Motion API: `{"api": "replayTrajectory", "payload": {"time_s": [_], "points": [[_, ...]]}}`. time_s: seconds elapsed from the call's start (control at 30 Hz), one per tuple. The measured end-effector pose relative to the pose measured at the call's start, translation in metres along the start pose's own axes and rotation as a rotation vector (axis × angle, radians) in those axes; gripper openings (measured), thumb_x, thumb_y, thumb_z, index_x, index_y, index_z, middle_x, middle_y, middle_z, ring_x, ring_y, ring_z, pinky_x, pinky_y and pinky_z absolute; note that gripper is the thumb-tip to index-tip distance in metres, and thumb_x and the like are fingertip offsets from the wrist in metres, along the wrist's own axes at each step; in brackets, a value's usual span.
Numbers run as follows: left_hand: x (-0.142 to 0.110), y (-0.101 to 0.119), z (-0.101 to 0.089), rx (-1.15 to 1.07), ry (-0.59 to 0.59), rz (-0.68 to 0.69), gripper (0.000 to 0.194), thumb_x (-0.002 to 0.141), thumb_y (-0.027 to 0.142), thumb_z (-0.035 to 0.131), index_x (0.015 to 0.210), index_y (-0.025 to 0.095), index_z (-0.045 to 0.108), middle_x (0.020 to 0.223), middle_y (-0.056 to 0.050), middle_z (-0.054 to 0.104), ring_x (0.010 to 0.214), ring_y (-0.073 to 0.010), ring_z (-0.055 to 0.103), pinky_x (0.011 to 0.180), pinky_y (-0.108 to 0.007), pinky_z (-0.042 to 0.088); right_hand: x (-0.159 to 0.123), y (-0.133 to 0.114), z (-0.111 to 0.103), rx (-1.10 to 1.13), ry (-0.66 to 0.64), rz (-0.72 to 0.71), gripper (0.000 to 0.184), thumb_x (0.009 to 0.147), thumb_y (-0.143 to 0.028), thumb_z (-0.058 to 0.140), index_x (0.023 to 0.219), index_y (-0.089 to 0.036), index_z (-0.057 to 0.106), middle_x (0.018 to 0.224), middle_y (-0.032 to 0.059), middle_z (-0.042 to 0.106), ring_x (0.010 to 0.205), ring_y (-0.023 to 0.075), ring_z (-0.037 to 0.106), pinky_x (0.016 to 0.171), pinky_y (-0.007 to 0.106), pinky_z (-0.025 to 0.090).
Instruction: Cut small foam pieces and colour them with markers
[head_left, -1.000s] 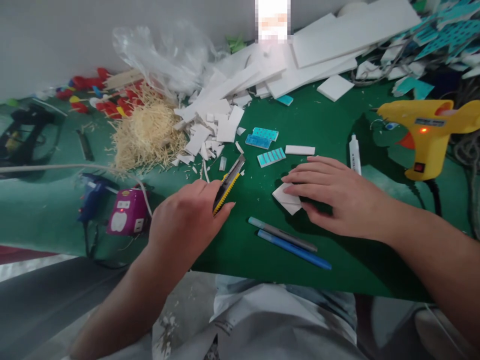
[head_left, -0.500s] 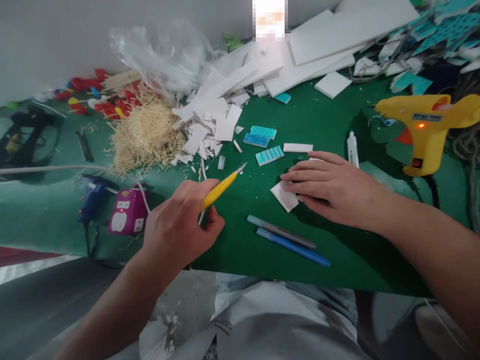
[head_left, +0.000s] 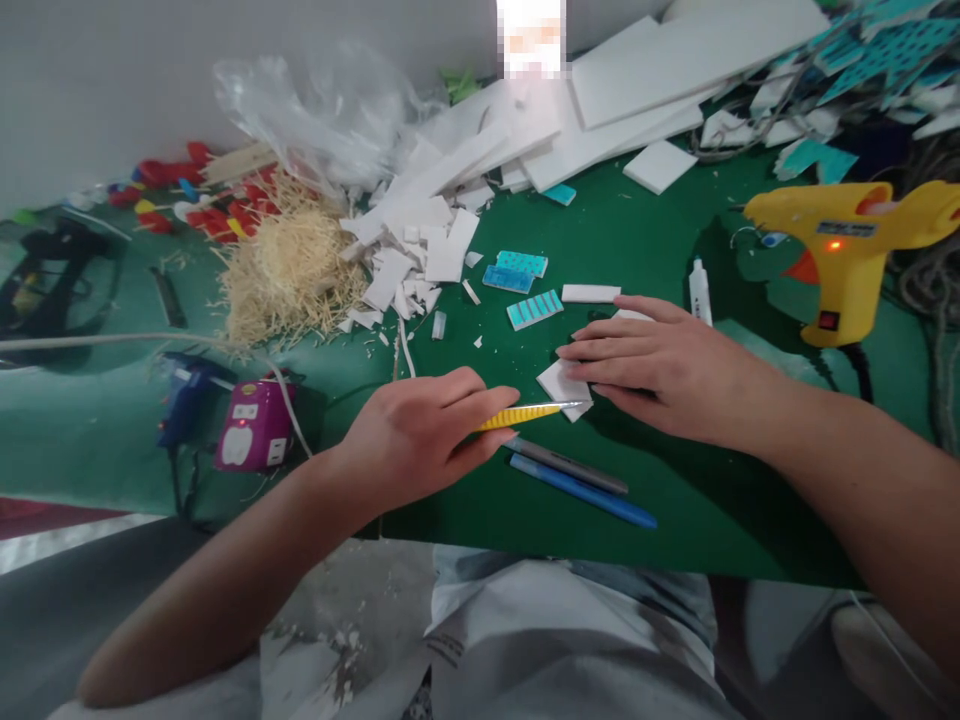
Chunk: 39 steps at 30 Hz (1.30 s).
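Note:
A yellow craft knife (head_left: 521, 414) is gripped in my left hand (head_left: 420, 425), its blade tip over the near edge of a small white foam board piece (head_left: 564, 386). Flat on that piece lie the outstretched fingers of my right hand (head_left: 652, 365), which covers part of it. Another white strip (head_left: 592, 294) rests just beyond my right fingertips. Beside it are a striped turquoise piece (head_left: 535, 310), a dotted turquoise piece (head_left: 523, 263) and a blue one (head_left: 508, 279). Below the knife lie a grey marker (head_left: 577, 467) and a blue marker (head_left: 583, 491).
A yellow glue gun (head_left: 844, 250) with a lit red light stands at right, near a white marker (head_left: 700, 290). Foam scraps (head_left: 450, 245), wood shavings (head_left: 289, 265) and a plastic bag (head_left: 322, 115) are piled behind. A purple power adapter (head_left: 255, 425) and blue glue gun (head_left: 184, 395) sit left.
My left hand has moved right with the craft knife, bringing the blade from open table to the foam piece. The knife now points right, more level. My right hand stays on the piece.

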<state>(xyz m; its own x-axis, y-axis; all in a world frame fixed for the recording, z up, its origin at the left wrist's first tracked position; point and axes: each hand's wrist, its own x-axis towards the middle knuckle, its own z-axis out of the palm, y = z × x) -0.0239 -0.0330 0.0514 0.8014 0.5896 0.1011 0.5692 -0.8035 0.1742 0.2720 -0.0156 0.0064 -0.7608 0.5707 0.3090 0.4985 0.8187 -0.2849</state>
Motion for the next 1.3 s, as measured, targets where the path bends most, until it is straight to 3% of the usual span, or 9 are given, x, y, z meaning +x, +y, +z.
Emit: {"api": "replayTrajectory", "payload": {"time_s": [0.1, 0.27, 0.43, 0.63, 0.73, 0.83, 0.93, 1.2, 1.3], "points": [[0.004, -0.005, 0.002, -0.018, -0.065, -0.016, 0.03, 0.109, 0.035, 0.046, 0.121, 0.023, 0.071, 0.093, 0.0, 0.074, 0.072, -0.0116, 0.07, 0.059, -0.021, 0.046, 0.0, 0.0, 0.0, 0.006, -0.008, 0.011, 0.037, 0.105, -0.02, 0.046, 0.119, -0.026, 0.08, 0.126, 0.0035, 0.079, 0.119, 0.0245, 0.074, 0.114, 0.054, 0.05], [0.005, -0.011, 0.003, 0.014, -0.017, 0.014, 0.034, 0.111, 0.038, 0.041, 0.119, 0.025, 0.072, 0.09, 0.001, 0.072, 0.067, -0.0114, 0.066, 0.057, -0.024, 0.041, 0.0, 0.0, 0.0, 0.005, 0.003, -0.005, 0.036, 0.105, -0.02, 0.046, 0.116, -0.024, 0.08, 0.126, 0.0048, 0.079, 0.118, 0.0251, 0.074, 0.111, 0.054, 0.052], [0.015, -0.012, -0.009, 0.112, -0.185, 0.013, 0.035, 0.108, 0.039, 0.042, 0.121, 0.029, 0.073, 0.096, -0.001, 0.072, 0.066, -0.0128, 0.064, 0.056, -0.025, 0.039, 0.0, 0.001, 0.002, 0.003, 0.023, -0.024, 0.035, 0.105, -0.02, 0.046, 0.116, -0.022, 0.079, 0.124, 0.0044, 0.08, 0.117, 0.0236, 0.075, 0.109, 0.049, 0.052], [0.035, -0.005, -0.022, 0.272, -0.15, 0.016, 0.046, 0.108, 0.046, 0.036, 0.109, 0.027, 0.078, 0.092, -0.005, 0.069, 0.059, -0.0156, 0.058, 0.051, -0.03, 0.034, 0.0, 0.001, 0.002, 0.018, 0.005, 0.001, 0.034, 0.104, -0.019, 0.05, 0.12, -0.025, 0.08, 0.126, 0.003, 0.079, 0.12, 0.0232, 0.073, 0.111, 0.049, 0.052], [0.038, -0.002, -0.025, 0.189, -0.077, -0.047, 0.039, 0.107, 0.042, 0.042, 0.107, 0.025, 0.077, 0.096, -0.005, 0.071, 0.068, -0.0168, 0.065, 0.054, -0.03, 0.041, 0.0, 0.001, 0.0, 0.028, -0.011, -0.007, 0.035, 0.104, -0.018, 0.049, 0.121, -0.024, 0.079, 0.128, 0.0039, 0.079, 0.121, 0.0242, 0.073, 0.11, 0.05, 0.052], [0.037, 0.0, -0.024, 0.027, 0.111, -0.148, 0.028, 0.101, 0.049, 0.061, 0.106, 0.025, 0.074, 0.102, -0.004, 0.073, 0.087, -0.0189, 0.071, 0.068, -0.03, 0.053, -0.001, 0.002, -0.002, 0.052, -0.026, -0.018, 0.035, 0.103, -0.018, 0.049, 0.123, -0.023, 0.078, 0.129, 0.0047, 0.078, 0.122, 0.025, 0.072, 0.109, 0.051, 0.053], [0.039, 0.001, -0.019, -0.035, 0.242, -0.275, 0.027, 0.094, 0.053, 0.072, 0.099, 0.026, 0.071, 0.106, -0.003, 0.074, 0.086, -0.0174, 0.069, 0.074, -0.031, 0.055, -0.001, 0.003, -0.001, 0.079, -0.044, -0.002, 0.036, 0.102, -0.018, 0.052, 0.125, -0.027, 0.078, 0.131, 0.0036, 0.077, 0.125, 0.0248, 0.071, 0.11, 0.051, 0.052], [0.043, 0.002, -0.014, -0.089, 0.294, -0.258, 0.017, 0.096, 0.025, 0.058, 0.109, 0.02, 0.068, 0.106, -0.006, 0.07, 0.076, -0.0147, 0.061, 0.071, -0.033, 0.054, -0.002, 0.002, -0.001, 0.058, -0.022, -0.015, 0.036, 0.103, -0.018, 0.049, 0.125, -0.023, 0.078, 0.131, 0.0041, 0.077, 0.124, 0.0264, 0.072, 0.109, 0.051, 0.052], [0.042, 0.002, -0.017, -0.122, 0.313, -0.335, 0.019, 0.094, 0.027, 0.064, 0.112, 0.025, 0.068, 0.11, -0.003, 0.07, 0.072, -0.013, 0.06, 0.068, -0.033, 0.055, -0.002, 0.002, -0.001, 0.071, -0.034, -0.003, 0.036, 0.102, -0.019, 0.051, 0.126, -0.025, 0.077, 0.131, 0.0031, 0.077, 0.125, 0.026, 0.071, 0.11, 0.051, 0.051]]}}
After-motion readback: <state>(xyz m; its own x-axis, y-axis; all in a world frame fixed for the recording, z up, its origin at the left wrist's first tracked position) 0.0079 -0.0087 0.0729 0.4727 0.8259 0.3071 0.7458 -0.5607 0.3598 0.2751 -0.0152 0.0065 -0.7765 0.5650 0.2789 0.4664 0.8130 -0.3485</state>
